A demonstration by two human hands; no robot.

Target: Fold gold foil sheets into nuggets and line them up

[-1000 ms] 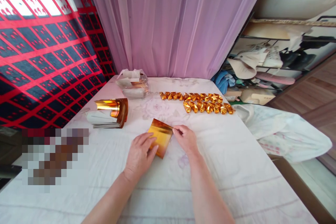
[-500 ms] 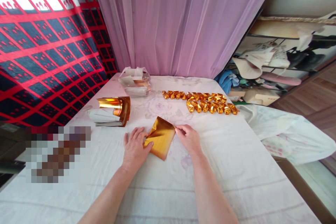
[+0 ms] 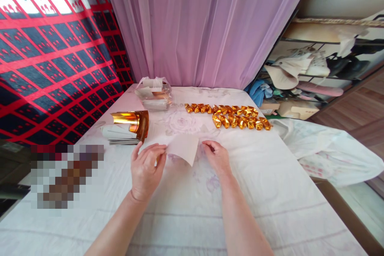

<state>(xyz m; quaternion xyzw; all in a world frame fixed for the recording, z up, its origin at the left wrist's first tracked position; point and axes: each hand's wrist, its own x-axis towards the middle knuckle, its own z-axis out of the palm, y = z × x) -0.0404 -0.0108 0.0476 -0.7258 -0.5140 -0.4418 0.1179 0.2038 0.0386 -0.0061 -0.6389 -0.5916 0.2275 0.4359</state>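
Between thumb and fingers, my left hand [image 3: 148, 166] pinches the left edge of a sheet of gold foil paper [image 3: 183, 149]. Its plain white back faces me, and the sheet bends slightly above the tablecloth. Just off the right edge of the sheet is my right hand [image 3: 216, 157], its fingers curled together with nothing visible in them. Beyond my left hand stands a stack of gold foil paper [image 3: 127, 128], curled over with white backs showing. Folded gold foil pieces [image 3: 241, 122] lie in two rows past my right hand.
A clear plastic bag [image 3: 154, 94] of more paper sits at the table's far left. The white flowered tablecloth [image 3: 186, 216] covers the table. A purple curtain [image 3: 195, 28] hangs behind it. On the right are a shelf of shoes and hats [image 3: 312, 64] and a white plastic bag [image 3: 336, 152].
The sheet has turned from its gold face to its white back. My left hand has lifted and now pinches its edge. My right hand has come off its corner.
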